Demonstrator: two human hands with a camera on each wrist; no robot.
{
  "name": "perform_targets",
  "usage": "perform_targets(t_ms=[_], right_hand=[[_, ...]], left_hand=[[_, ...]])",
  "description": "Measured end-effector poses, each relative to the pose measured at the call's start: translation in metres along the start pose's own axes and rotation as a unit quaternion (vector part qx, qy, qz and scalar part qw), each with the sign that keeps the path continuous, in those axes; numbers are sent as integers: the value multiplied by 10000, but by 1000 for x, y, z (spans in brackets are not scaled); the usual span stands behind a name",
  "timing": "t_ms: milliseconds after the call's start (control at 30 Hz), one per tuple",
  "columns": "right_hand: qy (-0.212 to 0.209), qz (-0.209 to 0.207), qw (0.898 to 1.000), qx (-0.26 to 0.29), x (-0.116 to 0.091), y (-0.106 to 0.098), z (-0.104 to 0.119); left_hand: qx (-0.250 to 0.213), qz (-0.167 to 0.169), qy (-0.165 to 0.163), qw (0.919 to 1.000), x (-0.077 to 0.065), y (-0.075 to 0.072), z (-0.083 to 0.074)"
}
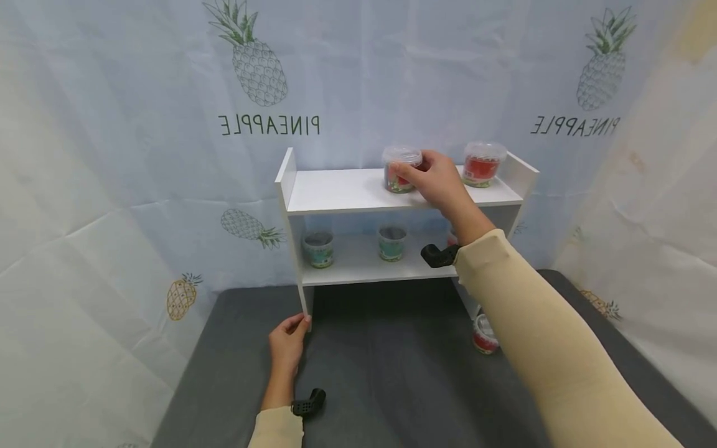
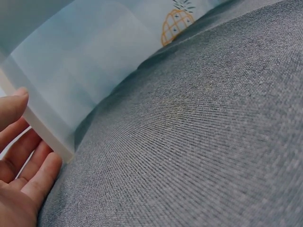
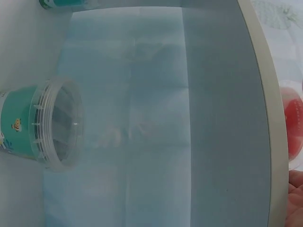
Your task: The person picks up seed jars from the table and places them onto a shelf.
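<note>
My right hand (image 1: pixel 442 182) grips a clear lidded plastic tub with a red label (image 1: pixel 401 155) at the middle of the top board of a white two-tier shelf (image 1: pixel 336 190). In the right wrist view only the red side of that tub (image 3: pixel 292 124) and a bit of the hand show past the board's edge. Low on the left, my left hand (image 1: pixel 287 346) pinches the foot of the shelf's side panel (image 2: pixel 45 130), thumb on one side and fingers on the other. A second red-labelled tub (image 1: pixel 480 169) stands at the top board's right end.
On the lower board stand two green-labelled tubs, one at left (image 1: pixel 318 250) and one mid-board (image 1: pixel 391 244); another is partly hidden behind my right wrist. A red-labelled tub (image 1: pixel 485 335) lies tilted on the dark grey cloth (image 1: pixel 381 373) by the right leg. Pineapple-print curtain (image 1: pixel 358 81) hangs behind.
</note>
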State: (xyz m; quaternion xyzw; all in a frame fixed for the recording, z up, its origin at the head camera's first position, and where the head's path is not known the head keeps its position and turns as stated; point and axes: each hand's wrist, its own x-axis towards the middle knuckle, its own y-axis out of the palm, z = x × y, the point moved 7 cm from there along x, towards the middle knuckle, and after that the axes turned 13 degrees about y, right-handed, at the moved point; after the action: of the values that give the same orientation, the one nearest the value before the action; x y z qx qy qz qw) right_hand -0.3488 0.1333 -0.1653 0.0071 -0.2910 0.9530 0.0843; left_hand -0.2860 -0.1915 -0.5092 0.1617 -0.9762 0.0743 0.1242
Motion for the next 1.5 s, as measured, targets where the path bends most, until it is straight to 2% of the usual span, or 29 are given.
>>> perform_targets(t_ms=[233, 400, 533, 967, 1133, 1200, 1300, 1500], right_hand=[[-155, -9, 9999, -73, -3, 9, 12], [-65, -96, 9997, -209, -5, 5, 10], [-83, -65, 9999, -86, -6, 2, 8], [-172, -81, 9997, -176, -8, 5, 19], [-115, -382, 9992, -60, -10, 0, 16], [-263, -619, 9974, 251, -14, -5, 13], [-732, -955, 9898, 759, -24, -9, 5], [-1596, -1207, 9690, 1448, -59, -15, -22]], left_hand=[[38, -201, 45, 9998, 0, -7, -1], [37, -120, 21, 9999, 0, -7, -1], [54, -74, 17, 10000, 0, -7, -2], [-56, -122, 75, 9999, 1, -9, -5], [-10, -62, 52, 10000, 2, -6, -3], [30, -12, 46, 10000, 2, -4, -2], [116, 23, 2, 9999, 1, -2, -1], [175, 30, -94, 9998, -1, -3, 1]])
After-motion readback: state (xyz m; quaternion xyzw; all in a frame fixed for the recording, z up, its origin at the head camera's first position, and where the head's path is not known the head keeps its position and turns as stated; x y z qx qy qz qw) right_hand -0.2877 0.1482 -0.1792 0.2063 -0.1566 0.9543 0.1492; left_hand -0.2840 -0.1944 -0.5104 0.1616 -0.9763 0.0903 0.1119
